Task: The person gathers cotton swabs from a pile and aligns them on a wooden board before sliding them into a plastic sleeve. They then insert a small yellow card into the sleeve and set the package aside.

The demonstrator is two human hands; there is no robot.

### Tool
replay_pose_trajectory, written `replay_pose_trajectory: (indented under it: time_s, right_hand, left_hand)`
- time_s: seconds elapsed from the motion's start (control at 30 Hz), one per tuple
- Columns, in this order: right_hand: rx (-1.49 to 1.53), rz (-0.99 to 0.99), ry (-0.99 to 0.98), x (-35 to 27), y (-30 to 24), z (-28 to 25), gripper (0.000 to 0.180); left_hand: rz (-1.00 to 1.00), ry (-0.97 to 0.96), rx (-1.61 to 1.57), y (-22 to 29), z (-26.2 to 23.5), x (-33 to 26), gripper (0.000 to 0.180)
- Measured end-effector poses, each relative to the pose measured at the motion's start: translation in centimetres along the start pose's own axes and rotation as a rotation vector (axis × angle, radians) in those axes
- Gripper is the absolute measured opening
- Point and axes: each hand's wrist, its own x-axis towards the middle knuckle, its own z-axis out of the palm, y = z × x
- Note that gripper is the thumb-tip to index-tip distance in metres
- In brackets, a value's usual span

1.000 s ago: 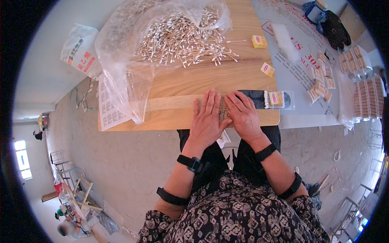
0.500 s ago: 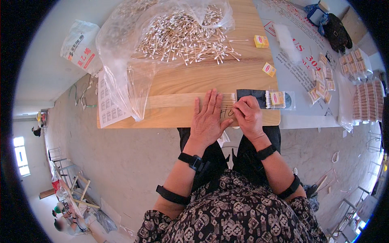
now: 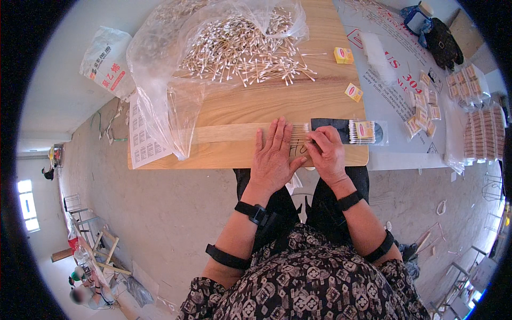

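Note:
A flat row of cotton swabs (image 3: 300, 134) lies at the near edge of a wooden board (image 3: 256, 106). My left hand (image 3: 274, 157) lies flat on the board with fingers spread, its fingertips against the left side of that row. My right hand (image 3: 326, 152) has curled fingers pressed on the right side of the row. Just right of it lies a packed clear sleeve of swabs (image 3: 352, 130) with a dark backing and a yellow label. Whether either hand grips any swabs is hidden by the fingers.
A large loose pile of cotton swabs (image 3: 245, 45) spills from a clear plastic bag (image 3: 165, 80) at the far side. Two small yellow labels (image 3: 353, 92) lie on the board. Finished swab packs (image 3: 482, 133) are stacked at the right. A printed sheet (image 3: 143, 141) hangs off the left edge.
My right hand has curled its fingers and shifted slightly right on the swab row. My left hand stays flat, fingers a little more spread.

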Motion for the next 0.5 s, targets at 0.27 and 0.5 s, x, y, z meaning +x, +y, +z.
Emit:
replay_pose_trajectory:
  time_s: [0.27, 0.5]
  right_hand:
    - [-0.032, -0.028, -0.001, -0.03, 0.02, 0.1, 0.019]
    - [-0.04, -0.044, -0.023, 0.04, 0.01, -0.08, 0.016]
  left_hand:
    - [0.0, 0.003, 0.006, -0.04, 0.13, -0.01, 0.087]
    - [-0.011, 0.018, -0.017, 0.16, -0.16, 0.02, 0.086]
